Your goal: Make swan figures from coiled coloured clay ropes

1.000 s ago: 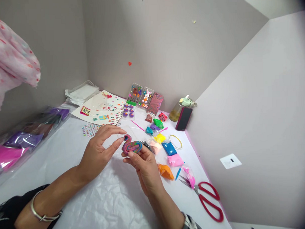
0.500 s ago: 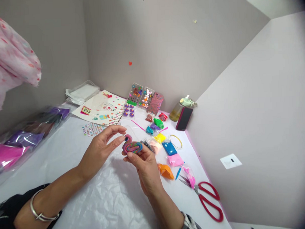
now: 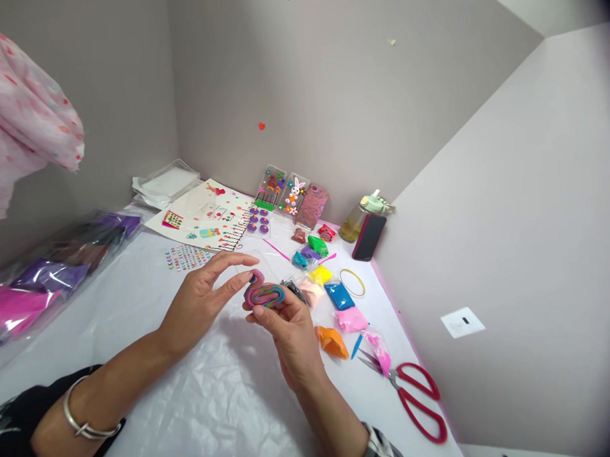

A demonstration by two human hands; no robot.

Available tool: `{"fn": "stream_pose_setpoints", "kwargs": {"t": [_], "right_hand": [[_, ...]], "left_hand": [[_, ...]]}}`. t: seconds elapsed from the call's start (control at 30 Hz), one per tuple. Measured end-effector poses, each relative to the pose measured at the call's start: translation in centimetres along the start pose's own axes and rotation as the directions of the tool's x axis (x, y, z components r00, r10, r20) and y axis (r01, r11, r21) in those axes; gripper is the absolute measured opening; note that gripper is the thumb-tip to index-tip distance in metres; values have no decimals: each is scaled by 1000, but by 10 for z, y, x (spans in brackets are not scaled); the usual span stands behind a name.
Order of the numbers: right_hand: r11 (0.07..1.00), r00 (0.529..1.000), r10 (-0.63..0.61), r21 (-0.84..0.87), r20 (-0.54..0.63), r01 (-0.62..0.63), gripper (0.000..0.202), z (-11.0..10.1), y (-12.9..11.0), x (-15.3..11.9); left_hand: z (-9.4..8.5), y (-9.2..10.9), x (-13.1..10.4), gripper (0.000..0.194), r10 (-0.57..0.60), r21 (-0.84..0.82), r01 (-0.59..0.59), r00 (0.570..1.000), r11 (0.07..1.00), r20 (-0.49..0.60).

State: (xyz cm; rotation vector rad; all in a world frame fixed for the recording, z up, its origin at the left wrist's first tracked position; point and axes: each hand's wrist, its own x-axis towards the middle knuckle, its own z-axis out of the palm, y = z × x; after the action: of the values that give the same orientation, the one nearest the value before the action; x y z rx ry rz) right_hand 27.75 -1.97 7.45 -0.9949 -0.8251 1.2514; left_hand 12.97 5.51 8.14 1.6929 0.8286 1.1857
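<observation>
Held up over the table is a swan-shaped piece of swirled, multicoloured modelling clay [image 3: 265, 295], its body coiled and its neck curving up at the left. My right hand [image 3: 288, 329] grips the body from below, thumb in front and fingers behind. My left hand [image 3: 204, 292] is at the neck end, fingers stretched and apart from the thumb. The left thumb tip meets the edge of the curled head; whether it presses there I cannot tell. Beyond my right hand lie small packets of clay, among them orange [image 3: 331, 342], blue [image 3: 340, 296] and yellow [image 3: 320, 275].
Red-handled scissors [image 3: 420, 401] lie at the right edge. A phone [image 3: 369, 237] leans against a bottle [image 3: 352, 223]. Decorated phone cases [image 3: 292, 195] stand by the wall. A drawing book [image 3: 195, 222], gem stickers [image 3: 186, 257] and bagged clay [image 3: 51, 277] are at the left.
My left index finger has shifted slightly right, over the clay swan's head. My right hand keeps its hold; the view has moved only a little.
</observation>
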Motion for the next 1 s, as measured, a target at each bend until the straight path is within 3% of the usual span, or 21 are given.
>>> {"fn": "stream_pose_setpoints", "kwargs": {"t": [0.2, 0.27, 0.4, 0.5, 0.73, 1.0], "right_hand": [[989, 995, 39, 146, -90, -26, 27, -10, -4, 6], [985, 994, 26, 174, -109, -7, 26, -14, -6, 8], [988, 993, -20, 152, -114, 37, 24, -16, -4, 9], [992, 992, -54, 111, -112, 67, 23, -13, 1, 9], [998, 997, -57, -21, -58, 56, 23, -15, 5, 11], [974, 980, -166, -175, -109, 146, 23, -23, 5, 15]], "left_hand": [[2, -1, -1, 26, -82, -126, 66, 988, 990, -129], [5, -6, -3, 27, -120, -152, 106, 989, 983, -90], [17, -17, -7, 31, -165, -204, 189, 977, 960, 132], [22, -20, -9, 32, -187, -255, 241, 958, 936, 216], [19, -21, -6, 29, -229, -291, 278, 955, 916, 190], [18, -24, -6, 33, -232, -345, 301, 946, 889, 228]]}}
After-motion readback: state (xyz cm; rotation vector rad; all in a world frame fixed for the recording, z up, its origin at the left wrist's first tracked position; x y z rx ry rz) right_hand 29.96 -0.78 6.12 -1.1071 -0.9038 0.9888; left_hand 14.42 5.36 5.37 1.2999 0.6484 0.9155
